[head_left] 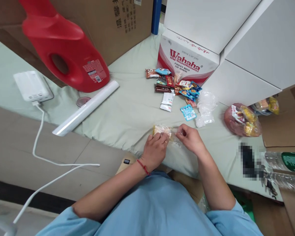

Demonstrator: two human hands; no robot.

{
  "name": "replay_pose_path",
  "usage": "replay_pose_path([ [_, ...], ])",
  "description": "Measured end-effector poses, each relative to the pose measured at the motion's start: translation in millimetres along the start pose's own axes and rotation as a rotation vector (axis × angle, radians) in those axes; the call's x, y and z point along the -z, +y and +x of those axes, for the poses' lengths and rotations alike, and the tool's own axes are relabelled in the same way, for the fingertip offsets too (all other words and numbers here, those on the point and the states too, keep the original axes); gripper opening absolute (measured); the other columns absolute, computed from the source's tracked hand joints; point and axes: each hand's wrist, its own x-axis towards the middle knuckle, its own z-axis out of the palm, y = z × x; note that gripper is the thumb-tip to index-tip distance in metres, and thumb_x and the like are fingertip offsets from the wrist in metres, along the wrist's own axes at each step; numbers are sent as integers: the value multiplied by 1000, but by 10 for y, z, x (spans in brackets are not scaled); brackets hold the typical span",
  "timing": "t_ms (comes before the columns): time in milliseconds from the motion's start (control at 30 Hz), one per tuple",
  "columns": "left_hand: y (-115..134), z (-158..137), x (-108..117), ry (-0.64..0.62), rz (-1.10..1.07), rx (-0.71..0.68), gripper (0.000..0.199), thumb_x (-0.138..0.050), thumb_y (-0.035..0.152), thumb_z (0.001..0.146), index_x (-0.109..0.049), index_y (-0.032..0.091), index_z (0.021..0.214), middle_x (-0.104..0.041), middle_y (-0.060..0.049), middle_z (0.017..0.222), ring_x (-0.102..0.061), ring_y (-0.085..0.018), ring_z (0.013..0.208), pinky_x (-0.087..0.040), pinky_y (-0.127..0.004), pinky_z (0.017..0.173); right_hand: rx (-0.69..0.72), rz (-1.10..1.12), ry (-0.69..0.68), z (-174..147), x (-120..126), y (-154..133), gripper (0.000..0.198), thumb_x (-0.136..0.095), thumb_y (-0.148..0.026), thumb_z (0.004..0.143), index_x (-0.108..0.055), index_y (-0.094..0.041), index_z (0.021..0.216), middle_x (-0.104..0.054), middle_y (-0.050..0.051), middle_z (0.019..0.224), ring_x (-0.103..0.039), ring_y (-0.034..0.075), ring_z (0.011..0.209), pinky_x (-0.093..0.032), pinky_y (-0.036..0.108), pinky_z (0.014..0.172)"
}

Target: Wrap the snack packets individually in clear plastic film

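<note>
Person in blue top [162,205], both hands at a clear-wrapped packet [158,129] near the front edge of the worktop [127,111], which has a pale green cloth over it. Left hand [154,150], red cord on wrist [143,166], lies over the packet, fingers close together on top; thumb hidden, so cannot tell if it grips. Right hand [189,139] is narrow, thumb and fingertips pinching clear film [176,135] at the packet's right end.

Beyond the hands: blue packet [188,112], flat; crumpled clear plastic [206,106] just right of it; white sachets [167,101] to its left; pile of small snack packs [170,82] in front of the Wahaha carton [188,59]. Left side: white roll [87,108] lying diagonally, red jug [75,49] behind it, white power bank [31,86] with cable [40,131] plugged in. Right side: reddish bag [230,122], clear bottles [272,160] near the edge.
</note>
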Motion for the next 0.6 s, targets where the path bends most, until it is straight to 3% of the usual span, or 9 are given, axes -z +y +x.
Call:
replay_pose_path([
  [200,4,-94,-25,27,-46,-14,35,-48,9,95,-71,12,121,-71,-17,125,-61,-30,122,-46,-45,94,64,-299,-99,374,-244,-662,13,-53,-28,101,-62,-20,97,-70,8,99,-64,21,87,-44,30,76],
  [333,-109,-360,26,108,-132,-59,38,-52,12,93,-69,14,126,-67,-15,139,-57,-30,135,-42,-48,110,30,-381,-121,337,-416,-780,38,-46,-52,106,-58,-18,117,-64,14,116,-67,25,94,-51,35,78],
  [433,-295,-532,49,212,-180,-55,28,-52,11,93,-73,20,110,-76,-10,122,-64,-27,124,-42,-48,111,15,-414,-102,233,-501,-807,53,-49,-66,101,-54,-18,123,-59,15,120,-67,29,101,-55,38,77],
  [500,-442,-562,55,283,-188,-16,22,-56,13,93,-72,22,104,-78,-8,112,-66,-28,120,-45,-49,106,-4,-421,-101,190,-541,-836,51,-54,-63,99,-53,-18,123,-58,15,120,-65,30,104,-56,38,77],
  [600,-643,-483,50,371,-183,66,16,-59,17,92,-71,24,101,-78,-8,108,-66,-32,120,-48,-53,102,-25,-418,-97,151,-562,-881,35,-60,-44,100,-55,-18,123,-58,16,120,-62,30,107,-58,38,74],
])
